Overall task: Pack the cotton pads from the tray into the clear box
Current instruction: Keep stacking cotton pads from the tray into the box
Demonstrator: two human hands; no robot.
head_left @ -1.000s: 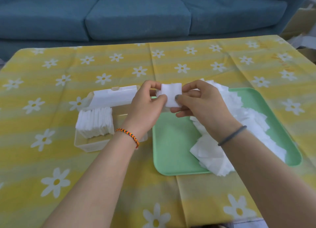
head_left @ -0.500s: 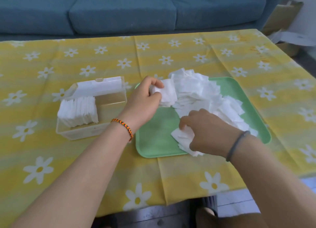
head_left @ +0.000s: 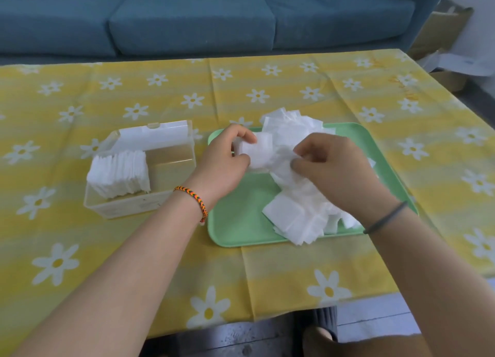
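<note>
A green tray holds a loose heap of white cotton pads. To its left stands the clear box, lid tipped back, with a row of packed pads standing on edge in its left half. My left hand hovers over the tray's far left corner, pinching a small stack of pads. My right hand is over the heap, its fingertips closed on a blurred pad right beside the stack.
The table carries a yellow cloth with white daisies. A blue sofa runs along the far side. Cardboard boxes sit on the floor at the far right. The box's right half has no pads in it.
My right hand left the near edge of the heap and rose toward the left hand with a pad. My left hand kept its stack and stayed over the tray's far left corner.
</note>
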